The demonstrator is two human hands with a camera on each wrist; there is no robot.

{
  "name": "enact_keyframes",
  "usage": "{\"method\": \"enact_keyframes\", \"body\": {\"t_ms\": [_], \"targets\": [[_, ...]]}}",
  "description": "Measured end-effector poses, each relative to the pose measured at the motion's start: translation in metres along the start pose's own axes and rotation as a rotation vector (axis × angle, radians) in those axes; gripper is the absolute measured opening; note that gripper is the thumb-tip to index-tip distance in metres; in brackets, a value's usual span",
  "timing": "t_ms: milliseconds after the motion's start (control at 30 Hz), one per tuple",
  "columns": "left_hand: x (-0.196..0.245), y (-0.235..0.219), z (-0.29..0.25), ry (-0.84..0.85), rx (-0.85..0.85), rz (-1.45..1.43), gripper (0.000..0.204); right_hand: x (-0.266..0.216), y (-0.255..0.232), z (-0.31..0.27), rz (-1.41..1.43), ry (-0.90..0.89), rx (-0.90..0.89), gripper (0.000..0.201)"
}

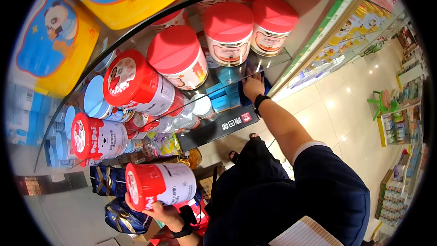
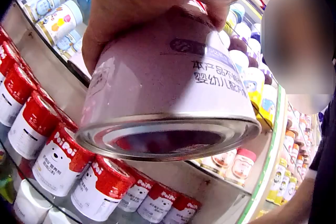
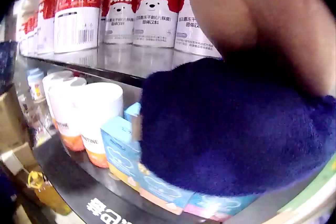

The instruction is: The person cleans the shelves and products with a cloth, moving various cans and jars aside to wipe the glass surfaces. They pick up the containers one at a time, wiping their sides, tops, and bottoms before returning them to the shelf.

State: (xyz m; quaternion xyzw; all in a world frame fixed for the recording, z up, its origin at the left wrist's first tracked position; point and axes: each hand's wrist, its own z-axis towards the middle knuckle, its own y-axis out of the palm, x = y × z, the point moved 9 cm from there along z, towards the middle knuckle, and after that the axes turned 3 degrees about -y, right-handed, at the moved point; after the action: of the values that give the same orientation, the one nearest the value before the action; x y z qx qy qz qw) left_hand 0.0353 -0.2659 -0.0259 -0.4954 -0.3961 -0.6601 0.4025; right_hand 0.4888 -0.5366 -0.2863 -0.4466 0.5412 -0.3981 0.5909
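My left hand (image 1: 165, 214) grips a red-lidded can (image 1: 175, 184) with a white label, tilted on its side off the shelf. Its fingers wrap the lid end, and the left wrist view shows the can's bare metal base rim (image 2: 173, 153). At the right end of the lower shelf, my right hand (image 1: 254, 86) holds a dark blue cloth (image 3: 236, 124). The bunched cloth hides its fingertips in the right wrist view. Close beside the cloth stand light blue boxes (image 3: 122, 142), partly covered by it.
Similar red-and-white cans (image 1: 107, 139) line the glass shelf edge (image 3: 105, 69) above the cloth. White tubs (image 3: 107, 108) stand left of the boxes. Dark blue gift bags (image 1: 125, 214) sit on the floor side at left. A green stool (image 1: 382, 105) stands across the aisle.
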Motion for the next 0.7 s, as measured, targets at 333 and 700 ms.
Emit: {"method": "enact_keyframes", "body": {"t_ms": [333,700], "targets": [[-0.040,0.063,-0.033,-0.032,-0.301,0.190,0.092,0.011,-0.032,-0.083,0.192,-0.111,0.176,0.048],[-0.128,0.211,-0.049,-0.014,-0.600,0.111,0.097,0.127,-0.123,-0.166,0.974,-0.014,0.036,0.038]]}}
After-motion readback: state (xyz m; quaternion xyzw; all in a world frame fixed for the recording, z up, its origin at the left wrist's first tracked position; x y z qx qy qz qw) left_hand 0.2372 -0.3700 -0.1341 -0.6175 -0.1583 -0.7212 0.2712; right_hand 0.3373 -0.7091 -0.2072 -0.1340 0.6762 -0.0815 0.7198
